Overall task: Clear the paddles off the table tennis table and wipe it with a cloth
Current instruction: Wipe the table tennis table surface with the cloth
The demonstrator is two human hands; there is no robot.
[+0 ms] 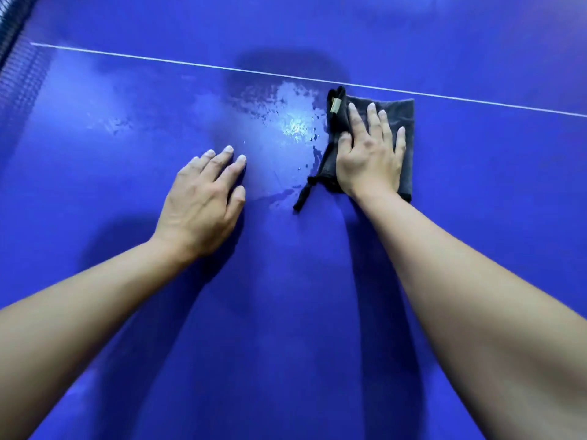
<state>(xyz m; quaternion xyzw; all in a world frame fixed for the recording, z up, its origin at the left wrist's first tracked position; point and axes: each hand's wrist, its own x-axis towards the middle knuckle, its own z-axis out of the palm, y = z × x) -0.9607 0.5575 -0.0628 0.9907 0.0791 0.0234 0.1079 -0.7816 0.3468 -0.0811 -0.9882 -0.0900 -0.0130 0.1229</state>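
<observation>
The person leans over the blue table tennis table (286,312) with both bare forearms stretched out across it. The right hand (370,157) lies flat on a dark grey cloth (405,119), palm down, fingers straight and slightly spread, pointing toward the far side. It presses on the cloth rather than curling round it.

The cloth is folded into a rough rectangle. Its long axis runs near to far, and its far edge sits just beside the thin white line (158,61) that crosses the table from left to right. I cannot tell whether it quite touches the line. It lies right of centre on the surface. A small tan tag (335,106) shows at its far left corner. A dark cord (305,193) trails off the near left corner, pointing back toward the near side and a little left.

The left hand (203,204) rests palm down on the bare table, well left of the cloth, fingers loosely extended and holding nothing. Its fingertips point far and to the right.

Between the two hands, and a bit farther away, a wet patch (292,122) glistens under the light, with scattered droplets at its edges right up to the left side of the cloth. A dark net (12,33) shows at the far left corner.
</observation>
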